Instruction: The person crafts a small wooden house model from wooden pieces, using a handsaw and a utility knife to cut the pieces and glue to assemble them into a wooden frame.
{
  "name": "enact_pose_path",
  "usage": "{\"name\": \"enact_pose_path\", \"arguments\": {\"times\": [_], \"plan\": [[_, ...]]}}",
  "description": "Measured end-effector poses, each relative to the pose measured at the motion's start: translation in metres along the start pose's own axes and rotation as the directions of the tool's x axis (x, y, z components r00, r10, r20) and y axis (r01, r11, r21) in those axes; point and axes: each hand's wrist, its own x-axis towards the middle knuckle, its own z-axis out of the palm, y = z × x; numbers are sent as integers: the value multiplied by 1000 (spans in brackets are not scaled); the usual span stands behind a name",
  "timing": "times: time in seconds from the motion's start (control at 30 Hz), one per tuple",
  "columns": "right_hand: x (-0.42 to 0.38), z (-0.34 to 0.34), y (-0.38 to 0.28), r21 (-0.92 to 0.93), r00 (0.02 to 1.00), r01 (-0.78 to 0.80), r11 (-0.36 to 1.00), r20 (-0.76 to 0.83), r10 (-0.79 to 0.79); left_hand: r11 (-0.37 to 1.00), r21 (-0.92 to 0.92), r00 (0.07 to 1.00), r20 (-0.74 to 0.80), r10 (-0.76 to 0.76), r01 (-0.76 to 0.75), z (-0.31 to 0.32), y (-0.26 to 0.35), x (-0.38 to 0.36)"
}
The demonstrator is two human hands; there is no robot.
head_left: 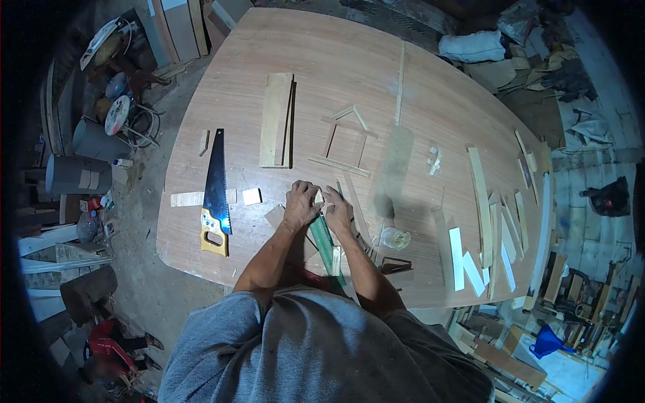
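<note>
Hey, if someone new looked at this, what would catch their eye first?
Probably the handsaw, with its yellow handle, lying on the table left of the left hand. Next, the house-shaped wooden frame beyond the right hand, then the wood strips near the table's right edge.

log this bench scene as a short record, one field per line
left hand: fingers by a small pale piece, grip unclear
right hand: close beside the left, at the same piece
under the hands: green strip
saw: left of the hands, yellow handle toward the person
beyond the hands: house-shaped stick frame, wide board
right of the hands: clear round container
surface: wood-toned table
</note>
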Motion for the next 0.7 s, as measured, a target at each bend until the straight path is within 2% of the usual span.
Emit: {"name": "enact_pose_path", "arguments": {"times": [0.37,0.43,0.47,0.53,0.57,0.63,0.67,0.7], "plan": [[-20,-1,14,-24,998,19,1000,-57,-21,1000,-12,1000,19,24,-23,0,-4,-1],[-16,-3,19,-160,995,56,985,-78,-70,999,-32,999,25,41,-40,-5,-4,-2],[-14,-5,21,-158,995,58,986,-76,-71,999,-21,999,25,33,-32,-7,-4,-4],[-5,-12,14,-211,999,21,977,36,-14,1000,-7,999,27,23,-23,-17,-2,-9],[-2,-15,11,-207,999,21,978,39,-13,999,31,999,32,16,-17,-23,-2,-12],[8,-24,-2,-347,965,225,910,207,-159,997,74,999,33,3,-6,-31,-6,-17],[16,-26,-5,-320,945,220,922,304,-120,997,78,999,42,-12,8,-34,-8,-19],[23,-26,-4,-315,943,224,922,309,-124,996,82,998,52,-28,23,-37,-11,-21]]}}
